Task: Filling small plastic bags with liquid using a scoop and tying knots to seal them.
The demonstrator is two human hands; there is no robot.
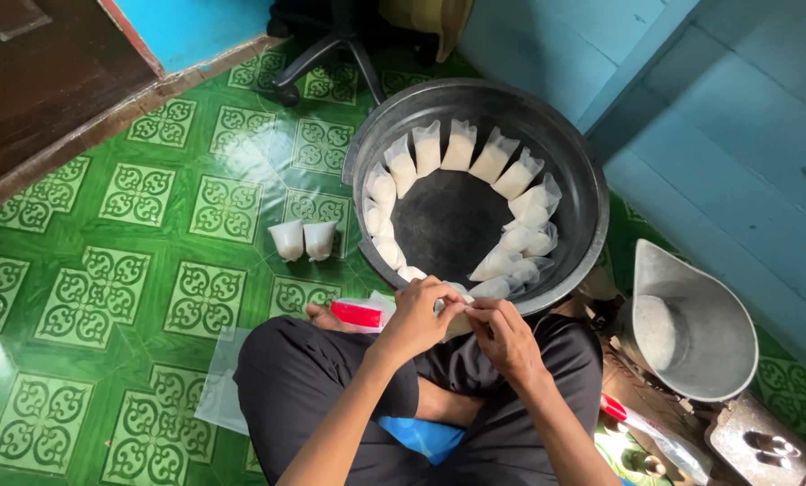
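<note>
Over the lap, both hands (461,317) pinch a small bag (458,304); axis unclear.

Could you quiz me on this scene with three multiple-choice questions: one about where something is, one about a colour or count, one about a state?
1. Where are most filled bags?
A. Around the inside wall of the basin
B. On the chair
C. In the scoop

2. How many filled bags stand alone on the floor?
A. Five
B. Two
C. None

3. What are the left hand and right hand doing?
A. Resting on the knees
B. Pinching one small bag together
C. Lifting the basin

Answers: 1 A, they ring its wall. 2 B, a pair stands left of the basin. 3 B, both hands' fingertips meet on it.
</note>
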